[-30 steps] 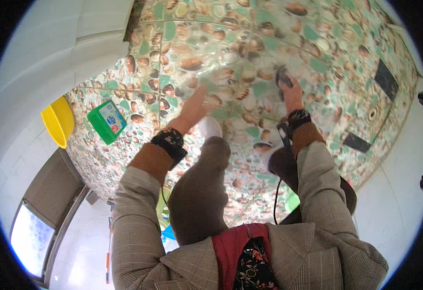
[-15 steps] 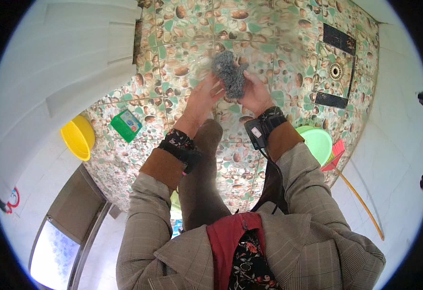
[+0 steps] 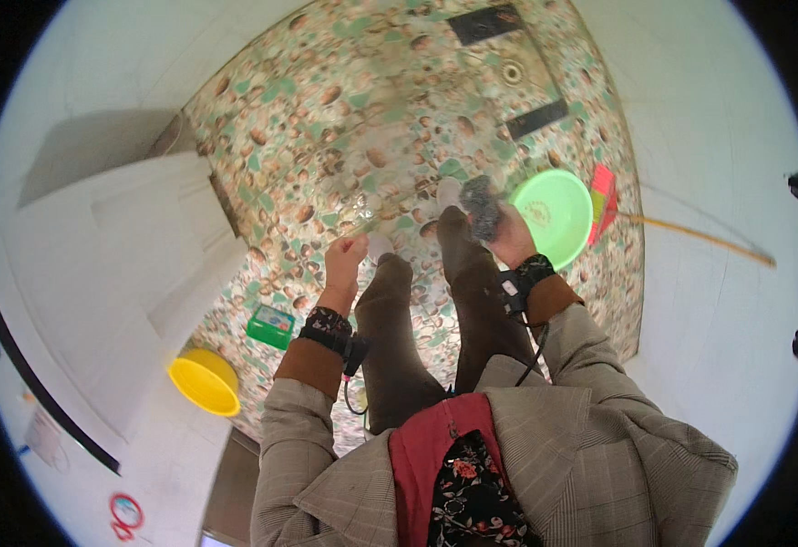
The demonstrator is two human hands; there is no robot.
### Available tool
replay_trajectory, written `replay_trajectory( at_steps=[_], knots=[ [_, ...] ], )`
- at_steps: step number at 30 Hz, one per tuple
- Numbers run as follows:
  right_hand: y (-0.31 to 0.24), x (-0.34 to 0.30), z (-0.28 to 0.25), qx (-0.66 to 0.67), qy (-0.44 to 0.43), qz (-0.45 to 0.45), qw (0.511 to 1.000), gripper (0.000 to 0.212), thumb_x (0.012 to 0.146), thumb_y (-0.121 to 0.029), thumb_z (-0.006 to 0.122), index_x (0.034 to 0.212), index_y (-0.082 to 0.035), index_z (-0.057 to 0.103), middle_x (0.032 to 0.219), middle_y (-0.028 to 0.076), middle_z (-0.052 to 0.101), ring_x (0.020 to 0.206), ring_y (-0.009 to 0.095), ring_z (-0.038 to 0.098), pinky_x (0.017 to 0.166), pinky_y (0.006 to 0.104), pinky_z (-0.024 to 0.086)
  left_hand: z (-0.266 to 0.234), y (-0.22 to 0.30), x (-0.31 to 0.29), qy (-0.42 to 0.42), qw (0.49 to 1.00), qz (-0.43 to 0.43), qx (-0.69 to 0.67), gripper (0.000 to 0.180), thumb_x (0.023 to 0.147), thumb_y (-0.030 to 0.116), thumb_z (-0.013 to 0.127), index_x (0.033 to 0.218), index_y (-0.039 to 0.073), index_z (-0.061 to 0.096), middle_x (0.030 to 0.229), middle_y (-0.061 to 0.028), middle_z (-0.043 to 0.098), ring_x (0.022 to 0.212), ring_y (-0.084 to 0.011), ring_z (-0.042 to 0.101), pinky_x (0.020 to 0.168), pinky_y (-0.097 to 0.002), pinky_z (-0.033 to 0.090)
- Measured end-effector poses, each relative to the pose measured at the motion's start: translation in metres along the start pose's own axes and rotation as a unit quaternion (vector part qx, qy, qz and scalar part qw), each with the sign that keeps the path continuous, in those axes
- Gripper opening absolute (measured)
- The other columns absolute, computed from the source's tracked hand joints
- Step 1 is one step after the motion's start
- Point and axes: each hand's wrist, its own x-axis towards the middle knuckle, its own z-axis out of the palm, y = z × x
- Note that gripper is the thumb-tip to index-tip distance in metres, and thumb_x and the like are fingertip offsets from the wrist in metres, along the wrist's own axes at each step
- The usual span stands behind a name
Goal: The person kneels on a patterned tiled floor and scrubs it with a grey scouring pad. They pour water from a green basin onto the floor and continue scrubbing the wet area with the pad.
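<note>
My right hand (image 3: 511, 239) is shut on a grey wiry scrubbing pad (image 3: 481, 204), held out over my right foot. My left hand (image 3: 344, 262) hangs apart from it above my left foot, fingers curled in with nothing in them. Both wrists carry dark bands, and a black cable runs down from the right one. I stand on a pebble-patterned mosaic floor (image 3: 344, 137) in brown trousers and white shoes (image 3: 379, 244).
A light green basin (image 3: 558, 219) sits just right of my right hand, with a red brush head (image 3: 604, 193) on an orange stick beside it. A yellow bowl (image 3: 203, 383) and a green box (image 3: 271, 326) lie at lower left. A round floor drain (image 3: 511, 73) is far ahead.
Both hands were together on the grey pad; now my left hand has let go and dropped away, and the right alone holds it. The view has swung, bringing the green basin close.
</note>
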Motion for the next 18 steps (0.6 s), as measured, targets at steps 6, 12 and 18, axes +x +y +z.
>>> replay_trajectory(
  at_steps=[6,12,18],
  knots=[
    [-0.01,-0.097,-0.037,0.062,0.085,-0.13,0.986,0.038,0.088,-0.017,0.051,0.123,-0.005,0.045,0.118,0.011,0.052,0.106,0.026,0.05,0.092,0.0416,0.042,0.024,0.025,-0.011,-0.067,0.998,-0.013,0.003,0.019,0.092,0.014,0.049,0.094,-0.004,0.056,0.09,-0.0113,0.061,0.081,-0.0176,0.061,0.075,-0.0275,0.051],
    [0.01,-0.113,-0.071,0.104,0.048,-0.12,0.986,0.033,0.092,-0.019,0.045,0.119,0.0,0.046,0.115,0.015,0.054,0.101,0.028,0.053,0.09,0.0421,0.043,0.033,0.023,-0.02,-0.064,0.997,-0.031,-0.011,0.022,0.094,0.017,0.046,0.103,-0.002,0.053,0.084,-0.0061,0.057,0.073,-0.0151,0.056,0.07,-0.0271,0.05],
    [-0.005,-0.14,-0.127,0.159,0.067,-0.109,0.979,0.035,0.091,-0.019,0.047,0.121,-0.002,0.045,0.116,0.015,0.052,0.102,0.028,0.052,0.088,0.0429,0.044,0.056,-0.021,-0.035,-0.028,0.996,-0.077,-0.023,0.027,0.093,0.011,0.046,0.116,-0.004,0.048,0.092,-0.009,0.057,0.083,-0.0158,0.056,0.076,-0.0262,0.049]
  ],
)
